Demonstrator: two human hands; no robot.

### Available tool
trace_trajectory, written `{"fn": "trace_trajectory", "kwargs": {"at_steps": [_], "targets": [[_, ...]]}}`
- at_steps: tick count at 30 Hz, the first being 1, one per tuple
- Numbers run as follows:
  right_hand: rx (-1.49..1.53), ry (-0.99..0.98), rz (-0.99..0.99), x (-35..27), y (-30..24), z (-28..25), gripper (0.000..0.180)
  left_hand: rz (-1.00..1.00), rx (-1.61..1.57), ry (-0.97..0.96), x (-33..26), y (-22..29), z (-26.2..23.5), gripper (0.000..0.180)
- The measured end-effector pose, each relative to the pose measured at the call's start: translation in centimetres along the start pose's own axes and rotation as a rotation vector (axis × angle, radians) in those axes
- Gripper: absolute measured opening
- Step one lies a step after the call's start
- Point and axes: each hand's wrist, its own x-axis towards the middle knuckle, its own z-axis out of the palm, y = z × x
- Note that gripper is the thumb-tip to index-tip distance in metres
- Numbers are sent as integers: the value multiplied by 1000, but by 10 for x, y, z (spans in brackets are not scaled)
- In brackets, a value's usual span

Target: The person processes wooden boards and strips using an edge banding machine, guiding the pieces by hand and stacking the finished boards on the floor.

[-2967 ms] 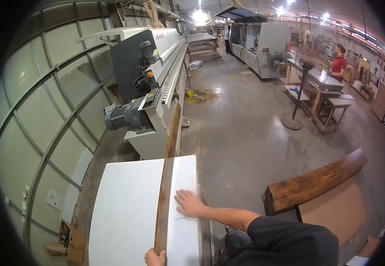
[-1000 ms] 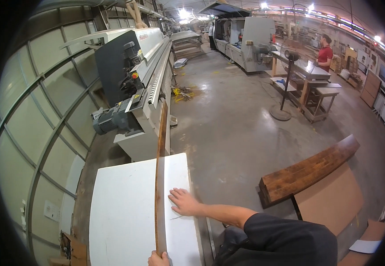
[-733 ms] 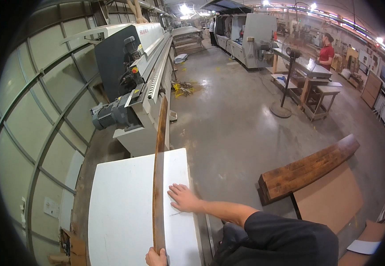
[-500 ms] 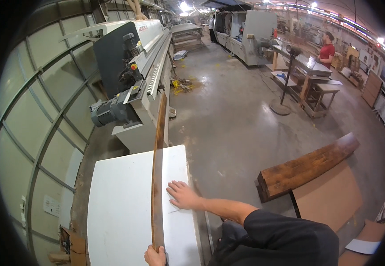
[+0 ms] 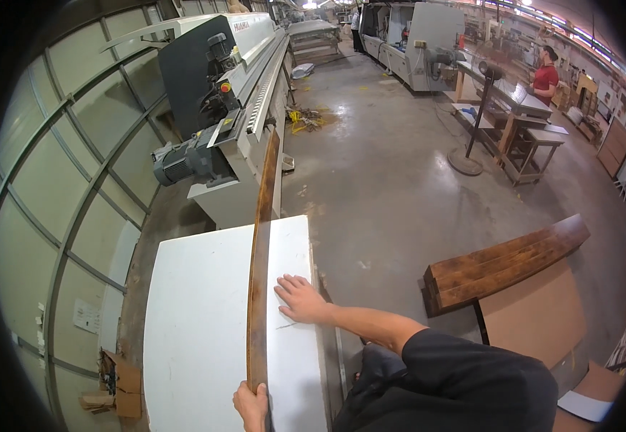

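Note:
A long, narrow dark-brown wooden board [image 5: 259, 288] runs away from me across a large white panel [image 5: 197, 309], its far end reaching past the panel toward a machine. My left hand [image 5: 251, 405] is wrapped round the board's near end, thumb on top; the fingers' undersides are hidden. My right hand [image 5: 300, 298] lies flat on the white panel just right of the board, fingers spread, holding nothing.
A long grey-white machine [image 5: 230, 162] with a motor stands ahead on the left. Stacked brown boards [image 5: 503, 263] lie at right beside a tan sheet [image 5: 532, 313]. Farther off are a pedestal fan [image 5: 475, 122], workbenches and a person in red [image 5: 545, 75].
My view has tilted down slightly. The board, panel and both hands sit slightly higher in the picture; both hands keep the same pose.

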Motion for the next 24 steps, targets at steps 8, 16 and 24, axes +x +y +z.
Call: {"fn": "trace_trajectory", "kwargs": {"at_steps": [8, 16, 24], "targets": [[1, -36, -8, 1, 0, 0, 56, -18, 10, 21, -6, 6, 1, 33], [7, -28, 14, 0, 0, 2, 54, 8, -23, 44, -4, 3, 1, 32], [-14, -38, 2, 1, 1, 1, 56, -4, 32, 17, -4, 6, 1, 32]]}}
